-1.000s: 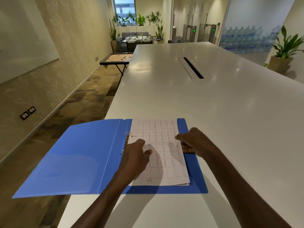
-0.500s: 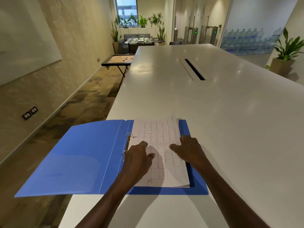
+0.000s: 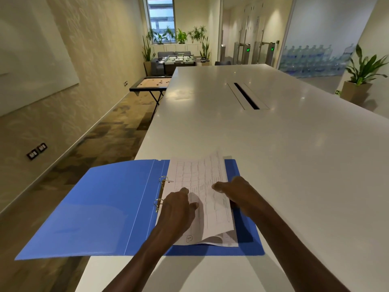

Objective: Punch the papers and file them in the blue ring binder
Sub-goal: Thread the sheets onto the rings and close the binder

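Head view: papers (image 3: 202,199) on the blue ring binder (image 3: 109,207) are pinned by the flat left hand (image 3: 179,209); top sheet apparently pinched by the right hand (image 3: 233,192), so punched holes could tear.

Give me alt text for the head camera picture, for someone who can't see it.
A person's right hand lifts the right edge of the top sheet of papers in an open blue ring binder, while the left hand rests on the stack near the metal rings. The binder lies at the near end of a long white table.
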The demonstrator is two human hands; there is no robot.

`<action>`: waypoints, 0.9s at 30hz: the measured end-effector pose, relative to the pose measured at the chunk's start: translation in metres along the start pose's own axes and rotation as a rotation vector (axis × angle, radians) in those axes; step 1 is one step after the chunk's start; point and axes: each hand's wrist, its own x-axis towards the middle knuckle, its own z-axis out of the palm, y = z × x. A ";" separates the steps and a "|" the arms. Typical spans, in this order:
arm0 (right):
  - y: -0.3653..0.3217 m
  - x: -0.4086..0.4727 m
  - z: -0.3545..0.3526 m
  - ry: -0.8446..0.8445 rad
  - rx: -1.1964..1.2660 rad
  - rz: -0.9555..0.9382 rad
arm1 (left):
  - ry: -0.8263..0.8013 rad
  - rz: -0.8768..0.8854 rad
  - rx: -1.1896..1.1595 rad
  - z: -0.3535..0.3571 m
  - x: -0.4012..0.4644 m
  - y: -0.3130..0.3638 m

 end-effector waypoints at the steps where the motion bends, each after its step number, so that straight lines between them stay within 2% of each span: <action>1: 0.000 -0.001 0.003 -0.011 0.005 -0.016 | -0.004 -0.003 -0.005 -0.001 0.000 0.000; 3: -0.001 -0.004 0.008 0.000 -0.102 -0.072 | -0.013 -0.012 -0.016 -0.002 0.001 0.000; 7: 0.002 -0.013 0.023 0.139 -0.735 -0.235 | -0.021 -0.035 -0.022 -0.006 0.003 0.001; 12: 0.002 -0.019 0.038 0.179 -0.858 -0.219 | -0.025 -0.051 -0.023 -0.006 0.003 0.002; 14: -0.004 -0.020 0.032 0.173 -0.797 -0.212 | -0.025 -0.052 -0.027 -0.005 0.003 0.002; 18: -0.012 -0.017 0.020 0.086 -0.394 -0.175 | -0.021 -0.056 -0.032 -0.004 0.006 0.001; 23: -0.012 -0.012 0.034 -0.061 0.069 -0.011 | -0.044 -0.044 0.011 -0.009 0.009 0.001; 27: -0.008 -0.013 0.043 -0.056 0.248 -0.001 | -0.043 -0.040 -0.039 -0.014 0.010 -0.004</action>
